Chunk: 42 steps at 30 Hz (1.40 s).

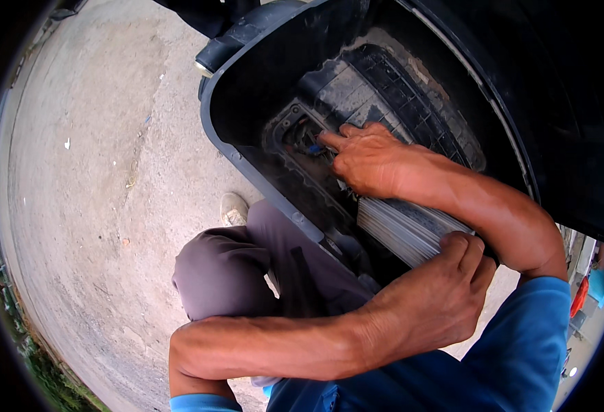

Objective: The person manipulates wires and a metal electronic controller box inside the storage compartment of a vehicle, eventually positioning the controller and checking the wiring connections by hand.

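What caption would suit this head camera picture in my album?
Left hand gripping a pale ribbed piece, right hand inside an open black compartment.

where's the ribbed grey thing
In the head view, the ribbed grey thing is right of centre, with the left hand at its lower end and the right hand above.

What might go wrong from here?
The silver-grey ribbed block might slip from the left hand, whose fingers curl over its near end, and knock the black plastic compartment. The right hand, reaching inside, might snag the small blue part by its fingertips.
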Each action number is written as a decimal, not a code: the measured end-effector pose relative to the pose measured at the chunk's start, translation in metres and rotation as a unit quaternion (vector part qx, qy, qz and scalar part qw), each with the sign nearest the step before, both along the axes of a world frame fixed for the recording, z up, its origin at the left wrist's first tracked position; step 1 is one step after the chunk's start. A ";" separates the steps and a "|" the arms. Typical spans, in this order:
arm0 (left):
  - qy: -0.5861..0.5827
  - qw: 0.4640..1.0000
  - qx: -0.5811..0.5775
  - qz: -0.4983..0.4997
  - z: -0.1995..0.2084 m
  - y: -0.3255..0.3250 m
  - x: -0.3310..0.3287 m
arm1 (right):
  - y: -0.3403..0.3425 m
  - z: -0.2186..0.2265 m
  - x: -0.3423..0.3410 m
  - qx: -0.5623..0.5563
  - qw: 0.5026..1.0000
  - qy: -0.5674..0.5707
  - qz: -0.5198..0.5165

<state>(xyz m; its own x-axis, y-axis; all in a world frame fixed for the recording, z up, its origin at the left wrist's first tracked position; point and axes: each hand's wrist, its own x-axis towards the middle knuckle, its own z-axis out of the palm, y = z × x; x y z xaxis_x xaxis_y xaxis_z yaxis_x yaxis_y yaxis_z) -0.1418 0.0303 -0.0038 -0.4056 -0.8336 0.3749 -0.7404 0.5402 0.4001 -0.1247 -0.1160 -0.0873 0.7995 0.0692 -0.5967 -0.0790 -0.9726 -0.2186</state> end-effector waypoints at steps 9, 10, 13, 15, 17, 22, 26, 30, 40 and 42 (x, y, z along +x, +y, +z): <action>0.001 1.000 -0.003 0.015 0.001 0.005 0.001 | 0.001 0.002 0.001 0.016 1.000 -0.003 0.012; 0.001 1.000 -0.003 0.014 0.001 0.005 0.001 | -0.001 0.003 0.000 0.019 1.000 -0.001 0.018; -0.006 1.000 0.003 0.017 0.001 0.004 0.002 | -0.005 0.004 0.000 0.027 0.999 0.001 0.018; 0.005 1.000 -0.011 0.018 -0.001 0.001 0.001 | -0.009 0.003 -0.001 0.032 0.999 0.002 0.008; 0.002 0.999 -0.013 0.036 0.003 0.002 0.003 | -0.010 0.001 0.005 0.109 0.989 -0.062 -0.085; 0.032 0.994 -0.026 0.096 0.002 0.000 0.017 | -0.027 0.017 0.021 0.092 0.953 -0.233 -0.168; 0.111 0.961 -0.095 0.234 0.015 -0.013 0.057 | -0.050 0.027 0.020 0.000 0.886 -0.409 -0.218; 0.118 0.933 -0.066 0.334 0.033 -0.010 0.100 | -0.068 0.044 0.020 0.007 0.903 -0.324 -0.283; 0.167 0.876 -0.030 0.452 0.018 0.002 0.129 | -0.067 0.026 0.015 -0.069 0.880 -0.402 -0.244; 0.171 0.874 -0.025 0.455 0.017 0.003 0.131 | -0.068 0.038 0.019 -0.099 0.911 -0.328 -0.231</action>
<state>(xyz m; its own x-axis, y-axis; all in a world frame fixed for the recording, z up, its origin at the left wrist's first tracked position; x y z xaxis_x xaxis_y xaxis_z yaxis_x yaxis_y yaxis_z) -0.0108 0.0330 0.0128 0.5588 -0.7320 0.3897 -0.7141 -0.1858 0.6750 -0.1056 -0.1840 -0.0492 0.9048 -0.4221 0.0559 -0.4055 -0.8942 -0.1897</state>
